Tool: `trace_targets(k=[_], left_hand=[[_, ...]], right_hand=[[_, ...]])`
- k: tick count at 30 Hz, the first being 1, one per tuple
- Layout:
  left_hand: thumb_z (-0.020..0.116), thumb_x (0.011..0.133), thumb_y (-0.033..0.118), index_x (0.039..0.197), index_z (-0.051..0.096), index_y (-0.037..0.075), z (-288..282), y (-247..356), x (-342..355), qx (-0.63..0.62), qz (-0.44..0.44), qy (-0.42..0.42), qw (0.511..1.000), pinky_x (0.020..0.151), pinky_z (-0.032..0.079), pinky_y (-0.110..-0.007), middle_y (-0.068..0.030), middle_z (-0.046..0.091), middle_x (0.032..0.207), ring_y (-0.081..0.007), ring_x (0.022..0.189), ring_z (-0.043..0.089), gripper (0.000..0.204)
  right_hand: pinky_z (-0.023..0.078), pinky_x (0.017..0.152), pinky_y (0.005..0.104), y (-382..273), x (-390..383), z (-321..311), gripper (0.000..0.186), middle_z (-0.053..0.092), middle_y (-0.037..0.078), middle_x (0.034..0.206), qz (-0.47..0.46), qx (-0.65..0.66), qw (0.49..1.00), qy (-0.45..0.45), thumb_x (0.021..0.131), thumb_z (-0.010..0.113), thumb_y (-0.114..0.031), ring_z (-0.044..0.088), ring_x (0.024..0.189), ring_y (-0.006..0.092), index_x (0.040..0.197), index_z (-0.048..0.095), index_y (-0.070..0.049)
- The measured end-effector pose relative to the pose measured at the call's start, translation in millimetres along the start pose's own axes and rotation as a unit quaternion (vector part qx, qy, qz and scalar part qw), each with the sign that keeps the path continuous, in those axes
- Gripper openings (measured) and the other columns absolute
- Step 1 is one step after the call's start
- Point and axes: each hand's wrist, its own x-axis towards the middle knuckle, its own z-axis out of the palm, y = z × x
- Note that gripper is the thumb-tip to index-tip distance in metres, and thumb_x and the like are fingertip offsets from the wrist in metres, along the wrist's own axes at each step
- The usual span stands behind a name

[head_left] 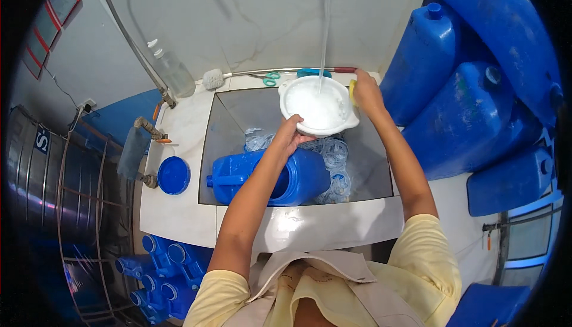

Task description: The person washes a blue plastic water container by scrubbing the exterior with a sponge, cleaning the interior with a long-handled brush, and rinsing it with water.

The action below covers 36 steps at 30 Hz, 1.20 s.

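Observation:
My left hand (290, 137) grips the near rim of a white plastic basin (287, 118), thumb over the edge and fingers below. The basin has small side handles and holds foamy white water. A thin stream of water (325, 23) falls into it from above. At the basin's right rim, my right hand (366, 93) is closed on a yellow sponge (352, 90), partly hidden by the fingers. Below the basin, a blue plastic jug (313, 178) lies on its side in the grey sink (366, 169), its round mouth partly behind my left forearm.
Coiled clear plastic pieces (335, 154) lie in the sink. Behind it are a long-handled brush (213, 79), green-handled scissors (271, 79) and a pump bottle (173, 71). A blue lid (174, 176) rests left. Large blue containers (417, 59) crowd the right; smaller blue jugs (170, 273) stand lower left.

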Motion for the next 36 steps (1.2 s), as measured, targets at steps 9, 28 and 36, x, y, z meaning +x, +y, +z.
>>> trace_targets(k=[9, 28, 36], left_hand=[[0.047, 0.075, 0.011, 0.128, 0.025, 0.001, 14, -6, 4, -0.001, 0.011, -0.022, 1.000, 0.065, 0.057, -0.049, -0.0246, 0.048, 0.113, -0.0406, 0.092, 0.059, 0.059], [0.047, 0.074, 0.010, 0.129, 0.026, 0.001, 4, -7, 4, -0.022, 0.054, -0.010, 0.998, 0.065, 0.057, -0.049, -0.0244, 0.048, 0.113, -0.0402, 0.091, 0.059, 0.060], [0.047, 0.073, 0.010, 0.130, 0.023, 0.001, -1, -4, 0, -0.010, 0.044, -0.021, 0.999, 0.064, 0.057, -0.049, -0.0261, 0.048, 0.112, -0.0414, 0.092, 0.059, 0.063]], right_hand=[[0.046, 0.079, 0.0420, -10, 6, 46, 0.021, 0.060, 0.023, 0.091, -0.086, -0.009, 0.945, -0.316, 0.067, 0.058, -0.006, 0.057, 0.091, 0.0375, 0.086, 0.064, 0.001], [0.041, 0.090, 0.0436, -34, 8, 88, 0.033, 0.059, 0.021, 0.106, -0.265, -0.167, 0.851, -0.422, 0.081, 0.047, -0.016, 0.056, 0.101, 0.0354, 0.107, 0.058, 0.002], [0.053, 0.078, 0.0418, -52, 60, 54, 0.049, 0.057, 0.014, 0.106, 0.160, 0.194, 0.747, -0.616, 0.074, 0.056, -0.010, 0.059, 0.095, 0.0285, 0.122, 0.046, -0.006]])
